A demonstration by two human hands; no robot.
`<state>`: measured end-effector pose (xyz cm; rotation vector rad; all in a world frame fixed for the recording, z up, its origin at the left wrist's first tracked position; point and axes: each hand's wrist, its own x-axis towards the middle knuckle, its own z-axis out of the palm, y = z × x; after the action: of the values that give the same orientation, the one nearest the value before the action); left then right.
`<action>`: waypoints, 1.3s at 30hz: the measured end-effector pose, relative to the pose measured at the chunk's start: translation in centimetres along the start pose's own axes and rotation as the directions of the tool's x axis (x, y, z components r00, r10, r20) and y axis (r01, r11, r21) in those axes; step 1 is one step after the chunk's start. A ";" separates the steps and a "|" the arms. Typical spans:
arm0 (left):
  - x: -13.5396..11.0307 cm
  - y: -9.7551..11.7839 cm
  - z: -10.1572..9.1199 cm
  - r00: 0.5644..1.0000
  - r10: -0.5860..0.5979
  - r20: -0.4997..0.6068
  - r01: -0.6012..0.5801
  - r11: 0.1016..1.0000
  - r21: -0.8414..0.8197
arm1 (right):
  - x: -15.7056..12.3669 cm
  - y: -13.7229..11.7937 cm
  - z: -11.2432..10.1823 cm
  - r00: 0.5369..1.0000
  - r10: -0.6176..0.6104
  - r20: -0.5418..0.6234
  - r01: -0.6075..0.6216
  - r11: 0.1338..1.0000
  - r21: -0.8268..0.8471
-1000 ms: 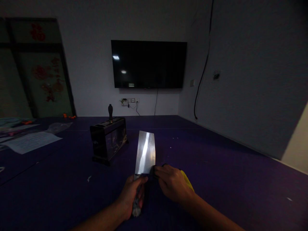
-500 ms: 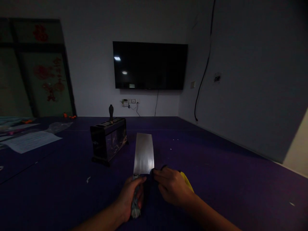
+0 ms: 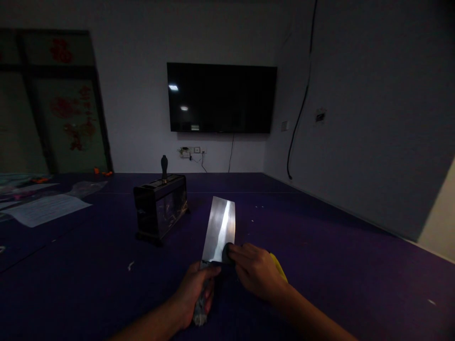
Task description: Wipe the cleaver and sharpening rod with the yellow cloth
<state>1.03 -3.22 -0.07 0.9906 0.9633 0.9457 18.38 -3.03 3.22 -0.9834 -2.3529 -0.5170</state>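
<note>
My left hand is wrapped round the handle of a cleaver, which points away from me and leans a little to the right. Light glares along the broad steel blade. In my right hand is a dark rounded object, pressed at or close beside the blade's right edge near the handle end; its kind is unclear. Something yellow shows past the back of this hand, mostly hidden. Beyond the hands, to the left, stands a black knife block with one dark handle sticking up from its top.
The dark purple surface reaches to the walls. White papers and clear plastic lie at the left, with small scraps here and there. A television hangs on the far wall, and a black cable runs down the right wall.
The cleaver has tilted to the right and turned, so its blade now catches bright light. More of the dark rounded object shows at my right fingertips. Both hands keep their hold.
</note>
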 end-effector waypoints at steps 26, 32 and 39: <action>0.8 -0.6 -0.4 1.000 0.000 0.023 0.002 0.994 -0.107 | -0.5 0.4 0.9 0.995 -0.098 0.017 0.096 0.993 0.073; 0.8 -0.5 -0.7 0.999 0.000 0.040 0.004 0.996 -0.087 | -0.4 0.6 1.1 0.996 -0.087 0.004 0.086 0.993 0.082; 0.6 -0.2 -0.5 0.998 -0.015 0.066 0.017 1.000 -0.020 | -0.2 1.0 0.9 0.998 0.042 -0.042 -0.039 0.997 0.060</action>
<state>0.79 -2.61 -0.51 0.9894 0.9034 0.9026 18.95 -1.99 2.47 -0.9812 -2.2921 -0.4455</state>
